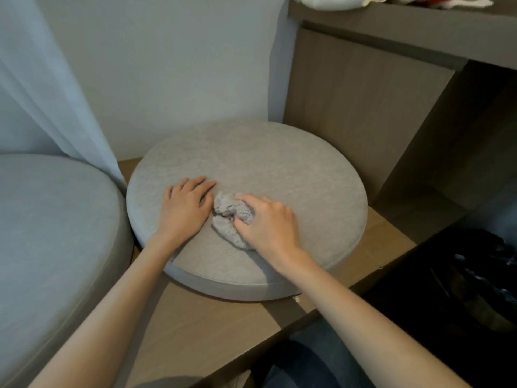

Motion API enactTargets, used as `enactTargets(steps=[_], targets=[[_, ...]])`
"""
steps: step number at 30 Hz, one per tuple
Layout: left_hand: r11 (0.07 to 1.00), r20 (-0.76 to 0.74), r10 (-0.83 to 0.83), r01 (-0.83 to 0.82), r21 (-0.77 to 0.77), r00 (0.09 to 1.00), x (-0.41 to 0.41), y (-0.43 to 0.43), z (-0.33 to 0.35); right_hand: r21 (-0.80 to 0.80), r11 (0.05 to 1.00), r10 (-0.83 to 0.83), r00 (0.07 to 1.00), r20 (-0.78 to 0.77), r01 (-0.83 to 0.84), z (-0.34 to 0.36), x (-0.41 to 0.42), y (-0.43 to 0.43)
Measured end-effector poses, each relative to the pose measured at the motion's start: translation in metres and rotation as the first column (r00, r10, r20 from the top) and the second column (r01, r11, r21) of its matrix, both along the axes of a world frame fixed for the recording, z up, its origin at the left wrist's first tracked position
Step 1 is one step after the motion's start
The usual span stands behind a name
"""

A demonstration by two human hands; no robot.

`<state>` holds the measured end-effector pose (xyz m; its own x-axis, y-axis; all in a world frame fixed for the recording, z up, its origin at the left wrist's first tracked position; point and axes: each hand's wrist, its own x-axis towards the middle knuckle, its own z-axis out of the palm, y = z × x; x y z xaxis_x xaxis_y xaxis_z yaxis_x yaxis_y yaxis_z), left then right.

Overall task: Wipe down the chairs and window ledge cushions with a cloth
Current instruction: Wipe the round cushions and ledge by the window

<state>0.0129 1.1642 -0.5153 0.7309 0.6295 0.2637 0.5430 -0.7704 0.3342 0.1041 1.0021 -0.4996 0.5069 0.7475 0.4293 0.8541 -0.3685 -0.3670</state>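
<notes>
A round grey cushion (279, 163) lies on the brown window ledge (195, 326). On its near middle sits a crumpled grey cloth (228, 214). My right hand (268, 222) presses down on the cloth, fingers curled into it. My left hand (186, 205) rests flat on the cushion just left of the cloth, fingers spread and pointing toward it, holding nothing. A second round grey cushion (56, 233) lies at the left, touching the first one's edge.
A white curtain (50, 88) hangs at the left, over the second cushion. A brown desk side panel (363, 113) and shelf stand at the right. A dark bag or bin (461, 281) sits at the lower right. My jeans-clad leg (313, 359) is below the ledge's front edge.
</notes>
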Motion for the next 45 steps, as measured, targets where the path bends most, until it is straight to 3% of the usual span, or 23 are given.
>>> enactTargets(steps=[2,6,9,11,13,17,20,22,25,29,37,45], targets=[[1.000,0.012,0.002,-0.002,-0.017,1.000,-0.003,0.005,0.000,-0.030,0.999,-0.031,0.997,0.072,0.033,0.000,0.028,-0.004],[0.990,-0.025,0.123,-0.124,-0.060,0.992,-0.004,0.014,-0.001,-0.080,0.952,-0.287,0.951,0.112,0.296,0.006,0.119,-0.011],[0.984,-0.063,0.158,-0.163,-0.075,0.985,0.001,0.017,-0.001,-0.059,0.867,-0.494,0.869,0.034,0.495,0.009,0.162,-0.004],[0.985,-0.075,0.153,-0.158,-0.067,0.985,0.004,0.017,-0.001,-0.043,0.838,-0.546,0.836,-0.057,0.544,0.008,0.163,0.017],[0.985,-0.065,0.154,-0.158,-0.064,0.986,0.006,0.016,-0.002,-0.037,0.875,-0.484,0.869,-0.108,0.483,0.005,0.143,0.047],[0.984,-0.044,0.164,-0.166,-0.062,0.986,0.006,0.016,-0.002,-0.006,0.984,-0.177,0.974,-0.139,0.178,0.002,0.075,0.094],[0.984,-0.055,0.167,-0.170,-0.051,0.984,0.007,0.016,-0.001,0.003,1.000,0.009,0.999,-0.042,-0.009,0.005,0.040,0.095],[0.983,-0.045,0.172,-0.175,-0.053,0.984,0.006,0.016,0.000,-0.001,0.999,0.046,0.994,-0.103,-0.047,0.011,0.040,0.080],[0.985,-0.022,0.160,-0.161,-0.066,0.987,0.005,0.016,0.000,-0.066,0.997,0.022,0.978,-0.208,-0.036,0.019,0.055,0.044],[0.989,0.071,0.132,-0.126,-0.081,0.989,-0.001,0.012,0.002,-0.053,0.997,-0.065,0.977,-0.205,0.055,0.023,0.060,-0.004],[0.996,0.086,0.085,-0.084,-0.019,0.993,-0.028,-0.035,-0.014,0.080,0.981,-0.177,0.984,-0.027,0.179,0.000,0.036,-0.017],[0.983,0.159,0.171,-0.179,0.033,0.972,-0.023,-0.032,-0.020,0.189,0.972,-0.151,0.987,0.046,0.140,-0.016,0.042,-0.016]])
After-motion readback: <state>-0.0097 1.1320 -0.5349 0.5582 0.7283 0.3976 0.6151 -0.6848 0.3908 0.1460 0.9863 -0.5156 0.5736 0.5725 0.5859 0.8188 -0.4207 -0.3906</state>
